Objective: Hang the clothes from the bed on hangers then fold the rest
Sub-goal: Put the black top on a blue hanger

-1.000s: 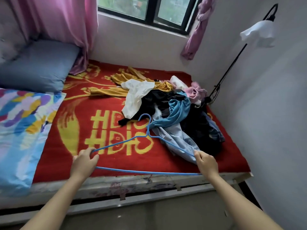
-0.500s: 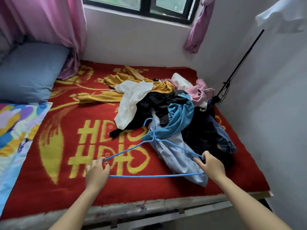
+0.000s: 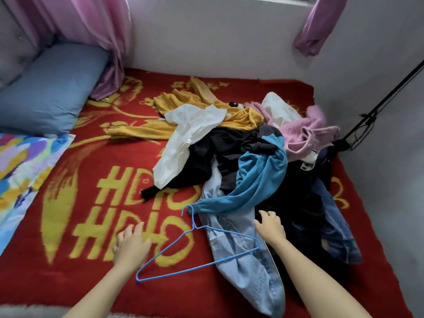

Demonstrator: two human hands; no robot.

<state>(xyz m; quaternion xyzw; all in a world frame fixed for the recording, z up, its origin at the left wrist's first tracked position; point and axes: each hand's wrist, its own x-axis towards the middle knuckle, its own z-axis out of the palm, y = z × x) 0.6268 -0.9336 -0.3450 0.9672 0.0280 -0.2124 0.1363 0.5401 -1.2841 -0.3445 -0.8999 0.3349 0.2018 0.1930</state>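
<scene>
A blue wire hanger [image 3: 199,246] lies flat on the red blanket [image 3: 68,283], its right end resting on a pale blue garment [image 3: 247,267]. Neither hand holds it. My left hand [image 3: 132,245] hovers just left of the hanger with relaxed fingers. My right hand [image 3: 270,226] reaches over the pale blue garment toward the clothes pile, fingers loosely spread. The pile holds a teal top [image 3: 254,180], a white shirt [image 3: 183,143], a mustard garment [image 3: 195,115], black clothes [image 3: 220,152], a pink knit [image 3: 307,131] and dark jeans [image 3: 335,228].
A blue-grey pillow [image 3: 50,90] and a colourful patterned quilt [image 3: 25,161] lie at the left. Pink curtains [image 3: 101,37] hang at the back left. A black lamp stand [image 3: 376,111] leans along the right wall. The white wall borders the bed at the back and right.
Both hands have let go of the hanger, which now lies on the bed. My view has moved closer over the bed, and my right hand has moved toward the clothes pile.
</scene>
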